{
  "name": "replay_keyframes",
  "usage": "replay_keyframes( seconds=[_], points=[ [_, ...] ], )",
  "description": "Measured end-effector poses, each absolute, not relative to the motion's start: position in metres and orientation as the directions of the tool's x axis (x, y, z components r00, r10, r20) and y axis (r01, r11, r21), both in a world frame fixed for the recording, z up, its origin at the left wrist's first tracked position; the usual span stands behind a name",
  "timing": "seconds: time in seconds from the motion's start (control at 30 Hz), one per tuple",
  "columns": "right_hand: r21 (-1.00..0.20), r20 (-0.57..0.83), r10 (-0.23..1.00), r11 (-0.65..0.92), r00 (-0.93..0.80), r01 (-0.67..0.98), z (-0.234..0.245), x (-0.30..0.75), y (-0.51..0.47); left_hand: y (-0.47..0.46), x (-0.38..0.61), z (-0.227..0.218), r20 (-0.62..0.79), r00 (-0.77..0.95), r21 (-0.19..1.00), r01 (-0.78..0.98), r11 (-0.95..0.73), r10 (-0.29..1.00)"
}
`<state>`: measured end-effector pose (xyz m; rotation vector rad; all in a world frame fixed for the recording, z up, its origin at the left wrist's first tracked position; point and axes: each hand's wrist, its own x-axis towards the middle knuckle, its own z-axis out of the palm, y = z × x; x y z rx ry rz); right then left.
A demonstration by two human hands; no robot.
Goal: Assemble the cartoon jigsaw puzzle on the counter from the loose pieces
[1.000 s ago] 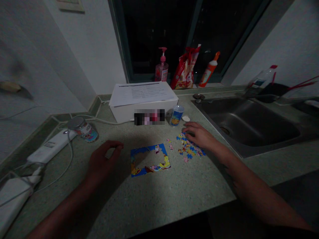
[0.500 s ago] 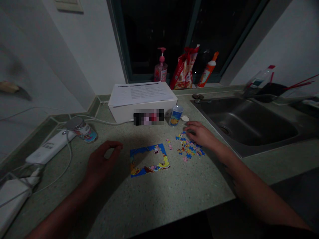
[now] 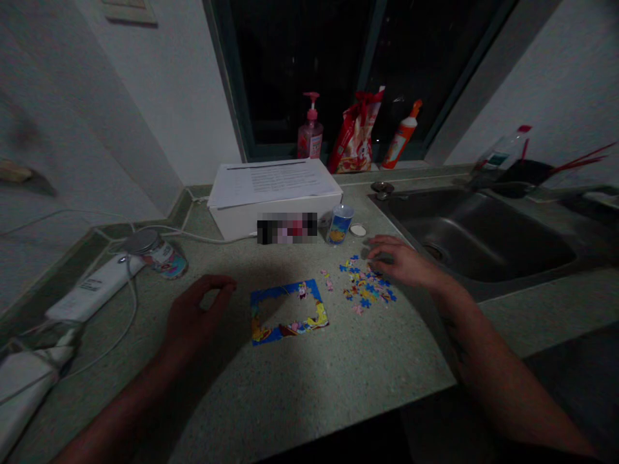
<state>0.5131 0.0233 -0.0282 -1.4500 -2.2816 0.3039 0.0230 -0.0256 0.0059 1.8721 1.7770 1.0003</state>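
A partly joined jigsaw puzzle (image 3: 265, 337) lies flat on the counter, its colourful border framing a bare middle. Left of it rests my left hand (image 3: 196, 312), fingers curled and thumb tip against the forefinger; no piece shows in the pinch. My right hand (image 3: 399, 259) hovers at the upper right edge of a pile of loose puzzle pieces (image 3: 366, 288), fingers stretched and apart, nothing visible in them. A few pink pieces (image 3: 329, 285) lie between the pile and the puzzle. Behind the pile stand a blue can (image 3: 340, 225) and a round lid (image 3: 358, 230).
Behind the puzzle is a white box (image 3: 236, 222) with printed paper (image 3: 275, 183) on top. A lidded jar (image 3: 162, 254), a power strip (image 3: 97, 287) and cables line the left. The sink (image 3: 483, 235) is at right. A pump bottle (image 3: 310, 135) stands on the sill.
My right hand has shifted slightly right, away from the pile's upper edge, and its fingers have straightened. My left hand and the puzzle look the same.
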Motion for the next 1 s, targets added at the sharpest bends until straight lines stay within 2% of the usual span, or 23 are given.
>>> replay_keyframes(
  seconds=[0.57, 0.77, 1.0],
  points=[
    [-0.386, 0.099, 0.932, 0.359, -0.349, 0.85, -0.0301, 0.5162, 0.0261, -0.0251, 0.0241, 0.0057, 0.21, -0.057, 0.708, 0.698, -0.112, 0.976],
    [-0.449, 0.099, 0.927, 0.365, -0.361, 0.815, -0.0252, 0.5158, 0.0237, -0.0248, 0.0233, 0.006, 0.194, -0.052, 0.701, 0.706, -0.102, 0.98],
    [-0.516, 0.038, 0.895, 0.399, -0.444, 0.758, -0.0216, 0.5184, 0.0199, -0.0247, 0.0237, 0.0065, 0.198, -0.061, 0.7, 0.707, -0.098, 0.978]
  ],
)
